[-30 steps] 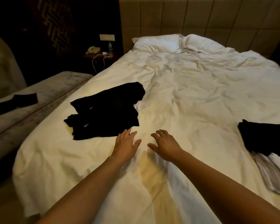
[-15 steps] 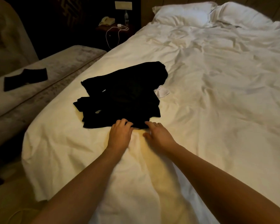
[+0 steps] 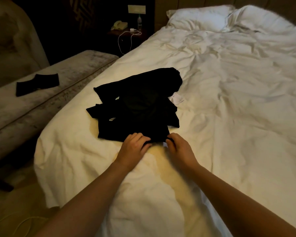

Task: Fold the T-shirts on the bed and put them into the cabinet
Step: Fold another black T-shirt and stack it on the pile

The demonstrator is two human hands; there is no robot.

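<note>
T-shirts [image 3: 137, 106], black and crumpled in a loose heap, lie on the white bed [image 3: 229, 100] near its left edge, toward the foot end from the pillows [image 3: 200, 17]. Both hands sit at the heap's near hem: the left hand [image 3: 133, 147] has its fingers curled over the hem and seems to pinch the cloth, and the right hand [image 3: 179, 147] curls onto the hem's corner just beside it. To do this step well, I judge that each hand should take only the top shirt's hem, then move apart and draw it clear of the heap onto bare sheet nearer the body, so it spreads flat before any fold.
</note>
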